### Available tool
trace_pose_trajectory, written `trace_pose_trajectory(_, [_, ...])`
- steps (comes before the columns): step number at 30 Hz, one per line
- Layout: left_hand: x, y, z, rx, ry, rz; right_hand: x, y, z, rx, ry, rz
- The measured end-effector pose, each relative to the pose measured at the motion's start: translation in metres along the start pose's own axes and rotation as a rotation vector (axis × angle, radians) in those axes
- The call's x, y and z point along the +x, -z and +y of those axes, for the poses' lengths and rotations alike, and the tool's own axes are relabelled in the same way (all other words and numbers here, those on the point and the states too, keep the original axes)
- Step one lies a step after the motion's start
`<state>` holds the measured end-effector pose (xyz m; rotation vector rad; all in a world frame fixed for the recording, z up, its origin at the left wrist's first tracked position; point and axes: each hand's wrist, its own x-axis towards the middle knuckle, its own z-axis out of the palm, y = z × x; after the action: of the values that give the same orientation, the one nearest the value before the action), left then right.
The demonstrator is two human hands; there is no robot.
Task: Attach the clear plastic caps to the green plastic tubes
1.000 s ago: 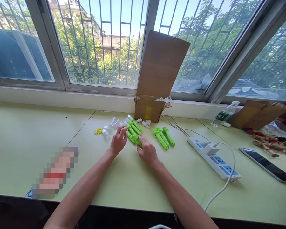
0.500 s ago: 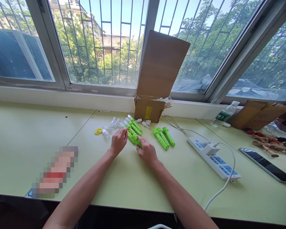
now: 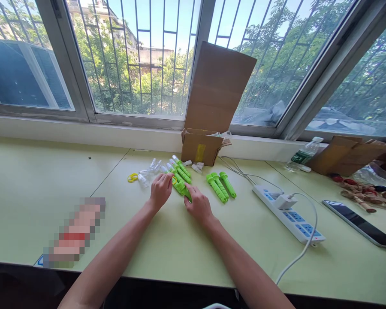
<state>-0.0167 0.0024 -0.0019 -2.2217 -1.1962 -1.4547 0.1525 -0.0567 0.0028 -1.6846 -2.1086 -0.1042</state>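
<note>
My left hand (image 3: 161,187) is closed, pinching a small yellow ring (image 3: 174,180) at its fingertips. My right hand (image 3: 197,201) has its fingers wrapped on a green ribbed plastic tube (image 3: 187,192), which lies low over the table. Just beyond my hands lie several similar green tubes with clear ends (image 3: 182,168). Left of these are loose clear plastic caps (image 3: 143,180) and a small pile of yellow rings (image 3: 132,177). To the right of my right hand rest three green tubes (image 3: 218,189) without clear ends.
An open cardboard box (image 3: 197,148) stands against the window sill, with small white pieces (image 3: 197,167) before it. Rightward are a power strip (image 3: 289,214) with cables, a phone (image 3: 360,223), a water bottle (image 3: 304,154) and wooden pieces (image 3: 363,195). A pixelated patch (image 3: 75,231) covers something at left.
Almost nothing differs. Both hands stay in the same place, with the yellow ring and the green tube still between them.
</note>
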Motion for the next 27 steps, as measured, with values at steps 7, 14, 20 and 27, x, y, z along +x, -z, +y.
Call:
trace_pose_trajectory(7, [0.000, 0.001, 0.002, -0.030, -0.015, -0.030, 0.000, 0.002, -0.001, 0.015, 0.004, -0.001])
trace_pose_trajectory(14, [0.000, 0.001, 0.008, -0.049, 0.018, -0.081, -0.001, 0.004, -0.003, 0.035, 0.039, -0.041])
trace_pose_trajectory(20, [-0.002, -0.004, 0.005, -0.272, 0.180, -0.155, -0.002, 0.003, -0.001, 0.043, 0.063, -0.035])
trace_pose_trajectory(27, [-0.002, -0.016, -0.001, -0.717, 0.562, -0.221, -0.002, 0.006, -0.002, 0.027, 0.058, -0.042])
